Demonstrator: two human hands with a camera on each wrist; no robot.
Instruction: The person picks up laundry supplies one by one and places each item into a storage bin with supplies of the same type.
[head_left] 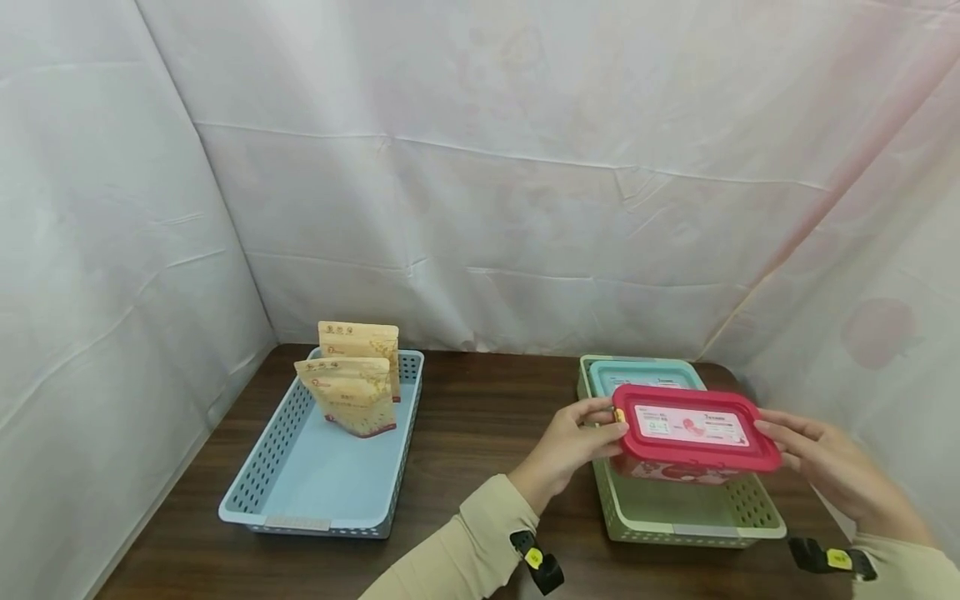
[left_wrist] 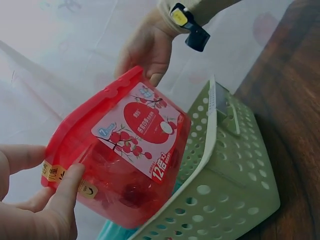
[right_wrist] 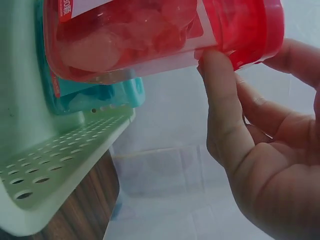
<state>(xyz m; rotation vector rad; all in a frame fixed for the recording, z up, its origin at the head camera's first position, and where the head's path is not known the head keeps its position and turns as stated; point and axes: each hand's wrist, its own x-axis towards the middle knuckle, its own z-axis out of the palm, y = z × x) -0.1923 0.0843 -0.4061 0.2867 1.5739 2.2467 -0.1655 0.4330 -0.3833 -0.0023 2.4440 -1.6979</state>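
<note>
A red lidded plastic box (head_left: pixel 693 433) with a pink fruit label is held above the front part of the green basket (head_left: pixel 622 517). By its left end, my left hand (head_left: pixel 570 446) pinches the box, thumb and fingers at the lid's rim. My right hand (head_left: pixel 832 454) grips the opposite end, also close to the lid. Rounded pieces show through the clear wall in the right wrist view. Behind it, a similar box with a blue lid (head_left: pixel 645 375) sits at the back of the green basket, partly covered by the red one.
On the left stands a light blue basket (head_left: pixel 322 483) holding two tan pouches, one in front (head_left: pixel 356 396) and one behind (head_left: pixel 360 335). Both baskets rest on a dark wooden table (head_left: pixel 480 433). White cloth (head_left: pixel 480 208) hangs behind and on both sides.
</note>
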